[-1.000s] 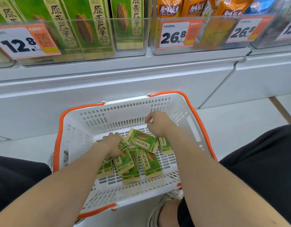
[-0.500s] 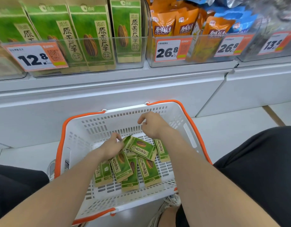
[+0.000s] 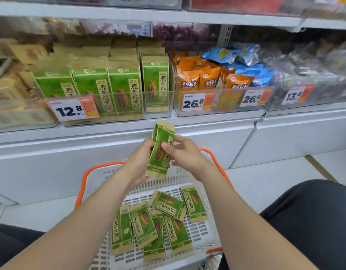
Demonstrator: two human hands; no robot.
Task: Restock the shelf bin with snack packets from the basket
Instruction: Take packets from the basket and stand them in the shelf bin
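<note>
Grips one upright green sunflower-seed packet (image 3: 160,151) above the white basket (image 3: 102,176), left hand (image 3: 138,162) curled round its 9 o'clock edge, right hand (image 3: 182,152) pinching at 3 o'clock. Several loose packets (image 3: 142,224) flat in the basket at 6 o'clock, clear shelf bin (image 3: 156,114) of matching packets at 11 o'clock.

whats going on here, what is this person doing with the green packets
A person is restocking a shop shelf. The left hand and right hand together hold one green sunflower seed packet upright above the white basket. Several more of the same packets lie flat in the basket. The clear shelf bin behind the 12.8 price tag holds matching packets standing upright.
</note>
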